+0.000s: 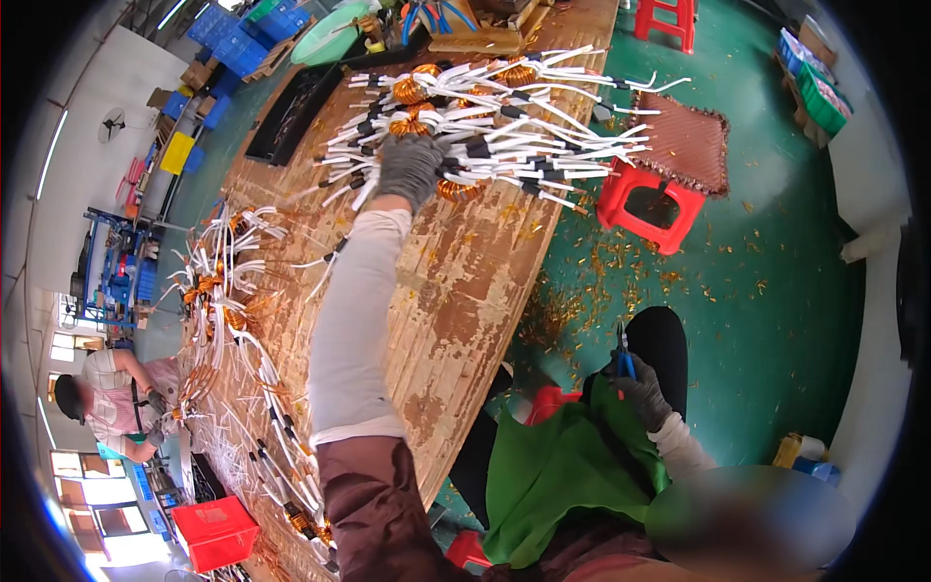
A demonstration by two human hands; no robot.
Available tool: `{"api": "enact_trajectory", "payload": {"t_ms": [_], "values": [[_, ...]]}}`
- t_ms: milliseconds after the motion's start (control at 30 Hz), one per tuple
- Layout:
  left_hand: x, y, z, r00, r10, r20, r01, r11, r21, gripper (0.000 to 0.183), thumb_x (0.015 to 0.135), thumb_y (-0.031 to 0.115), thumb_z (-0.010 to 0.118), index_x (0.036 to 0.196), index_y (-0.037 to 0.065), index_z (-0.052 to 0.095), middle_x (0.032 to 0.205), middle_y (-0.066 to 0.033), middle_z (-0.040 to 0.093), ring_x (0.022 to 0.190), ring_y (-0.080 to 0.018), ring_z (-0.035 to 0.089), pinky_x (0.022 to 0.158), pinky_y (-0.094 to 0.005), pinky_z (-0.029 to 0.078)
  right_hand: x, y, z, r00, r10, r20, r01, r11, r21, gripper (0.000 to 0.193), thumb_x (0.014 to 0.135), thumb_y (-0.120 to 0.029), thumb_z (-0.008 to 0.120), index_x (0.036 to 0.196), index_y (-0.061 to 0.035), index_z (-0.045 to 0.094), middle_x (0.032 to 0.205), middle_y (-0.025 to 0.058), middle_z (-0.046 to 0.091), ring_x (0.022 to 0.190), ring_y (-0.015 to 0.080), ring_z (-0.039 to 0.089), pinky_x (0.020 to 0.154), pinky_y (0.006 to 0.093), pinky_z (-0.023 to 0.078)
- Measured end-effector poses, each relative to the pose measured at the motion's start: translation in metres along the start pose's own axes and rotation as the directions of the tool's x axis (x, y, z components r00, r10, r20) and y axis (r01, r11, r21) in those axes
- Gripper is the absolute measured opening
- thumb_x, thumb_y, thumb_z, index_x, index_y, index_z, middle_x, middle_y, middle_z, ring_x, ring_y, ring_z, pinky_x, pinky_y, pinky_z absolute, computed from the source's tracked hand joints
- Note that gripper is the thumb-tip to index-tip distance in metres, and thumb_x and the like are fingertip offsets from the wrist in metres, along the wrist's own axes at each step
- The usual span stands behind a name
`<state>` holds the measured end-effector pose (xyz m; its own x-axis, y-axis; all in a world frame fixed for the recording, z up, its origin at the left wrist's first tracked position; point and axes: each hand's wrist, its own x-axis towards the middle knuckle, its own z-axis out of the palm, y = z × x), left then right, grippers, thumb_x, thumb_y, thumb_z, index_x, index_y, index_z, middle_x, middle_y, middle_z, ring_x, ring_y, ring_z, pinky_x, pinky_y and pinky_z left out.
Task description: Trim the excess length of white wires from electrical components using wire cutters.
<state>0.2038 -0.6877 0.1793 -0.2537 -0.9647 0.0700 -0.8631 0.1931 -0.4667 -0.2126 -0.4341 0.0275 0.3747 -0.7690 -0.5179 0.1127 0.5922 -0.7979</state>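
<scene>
My left hand (409, 170), in a grey glove, reaches across the wooden table to a pile of coils. Its fingers close on a ring coil of copper wire (411, 122) with white leads; the fingertips are partly hidden. Around it lie more copper coils (459, 189), their white leads (553, 155) banded with black sleeves and fanned toward the table's right edge. Low by my lap, my gloved right hand (642, 393) is closed round blue-handled pliers (625, 363), jaws pointing up and away.
More coils (206, 286) lie along the table's left side. A black tray (291, 116) is at the back. Beyond the right edge stands a red stool (652, 206) with a brown cushion. Copper scraps litter the green floor. Another person (121, 393) works at far left, near a red box (215, 533).
</scene>
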Motion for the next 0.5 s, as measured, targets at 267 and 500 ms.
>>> {"api": "enact_trajectory", "payload": {"t_ms": [267,500], "values": [[0.002,-0.014,-0.003,0.986,-0.103,-0.134,0.091,0.991,-0.095,0.042,0.067,0.018,0.067,0.109,0.026,0.062,0.101,-0.0023,0.06,0.104,-0.0226,0.053,0.085,-0.0463,0.041,0.017,0.022,-0.003,0.998,-0.053,0.021,0.054,0.997,-0.05,0.05,0.075,-0.006,0.064,0.123,-0.0015,0.048,0.097,0.0031,0.059,0.088,0.0113,0.056,0.082,0.0255,0.045],[0.012,-0.007,-0.021,0.964,-0.266,-0.018,0.252,0.93,-0.269,0.054,0.071,0.009,0.063,0.124,0.015,0.05,0.121,-0.0148,0.05,0.115,-0.0325,0.046,0.093,-0.0419,0.041,0.013,0.012,0.015,0.996,-0.084,0.04,0.082,0.995,0.055,0.046,0.077,-0.004,0.059,0.122,-0.0035,0.048,0.091,0.0004,0.056,0.079,0.008,0.052,0.071,0.0232,0.044]]}}
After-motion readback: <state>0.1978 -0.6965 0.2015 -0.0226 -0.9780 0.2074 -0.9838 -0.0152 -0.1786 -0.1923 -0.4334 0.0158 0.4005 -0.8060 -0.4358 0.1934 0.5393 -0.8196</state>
